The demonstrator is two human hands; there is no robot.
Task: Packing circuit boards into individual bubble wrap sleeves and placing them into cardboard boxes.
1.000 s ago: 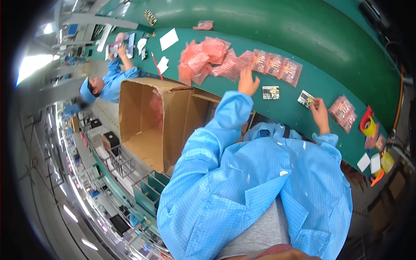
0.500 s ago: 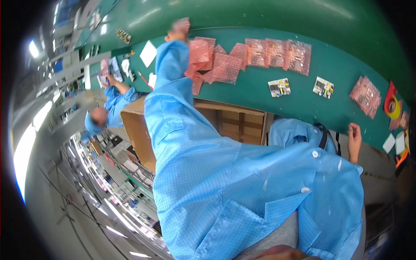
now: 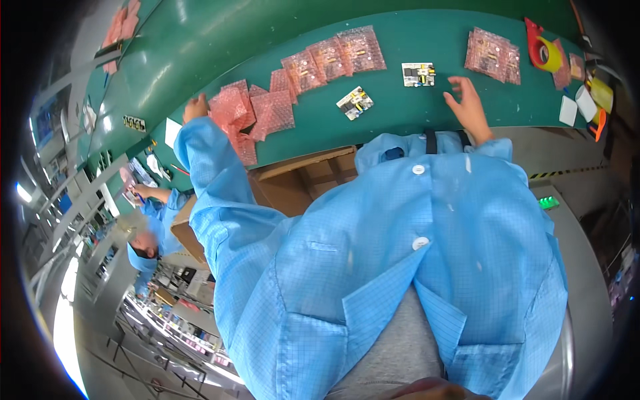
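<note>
My left hand (image 3: 195, 109) is at the left edge of a loose pile of pink bubble bags (image 3: 272, 112). Its partly visible fingers look apart, and I make out nothing between them. Over the front of the green table (image 3: 313, 137), my right hand (image 3: 469, 107) is open with thumb and fingers spread, holding nothing. The closest thing to it is a white circuit board (image 3: 419, 75) with black and yellow parts. A second circuit board (image 3: 355, 103) lies tilted to its left. Behind them, several bagged boards (image 3: 331, 59) overlap in a row.
More bagged boards (image 3: 492, 56) are stacked at the right, near a yellow tape roll on a red dispenser (image 3: 547, 53). An open cardboard box (image 3: 280, 190) stands below the table's front edge. Another person in blue (image 3: 163, 217) works at the far left.
The view has turned to the right. My right hand has come forward over the table and spread its fingers. The pink piece at my left hand no longer shows there.
</note>
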